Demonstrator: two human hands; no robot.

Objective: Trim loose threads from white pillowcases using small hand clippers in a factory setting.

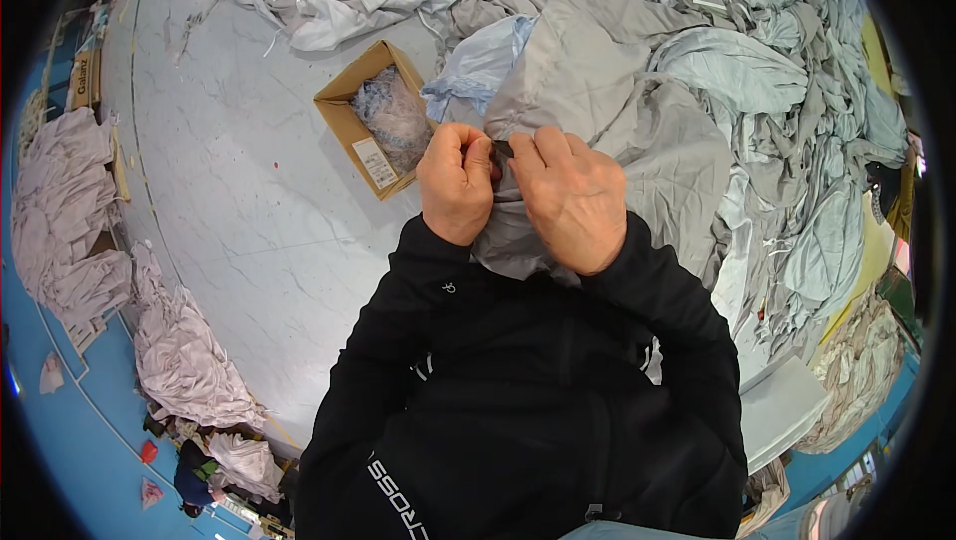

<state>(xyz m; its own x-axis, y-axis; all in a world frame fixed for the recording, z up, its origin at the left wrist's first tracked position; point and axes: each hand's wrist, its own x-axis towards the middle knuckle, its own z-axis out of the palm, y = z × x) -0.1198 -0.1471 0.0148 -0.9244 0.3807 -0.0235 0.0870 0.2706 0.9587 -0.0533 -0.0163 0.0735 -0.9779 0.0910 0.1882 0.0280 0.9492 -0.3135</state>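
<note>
A large piece of grey fabric (607, 62) spreads out ahead of me, and part of it hangs down in front of my body. My left hand (456, 184) is closed in a pinch at the fabric's edge, thumb against curled fingers. Close beside it, my right hand (573, 200) pinches the same fabric, its fingers bent downward. Something small and dark shows between the fingertips; what it is I cannot make out. Just beyond my left hand stands an open cardboard box (344, 107) holding a clear plastic bag (393, 117).
Heaps of grey and pale blue fabric (797, 182) cover the table's far and right sides. The pale, marbled tabletop (239, 182) extends to the left. Light-coloured fabric piles (189, 341) lie beyond its left edge, above a blue floor (90, 450). A person (192, 475) is at lower left.
</note>
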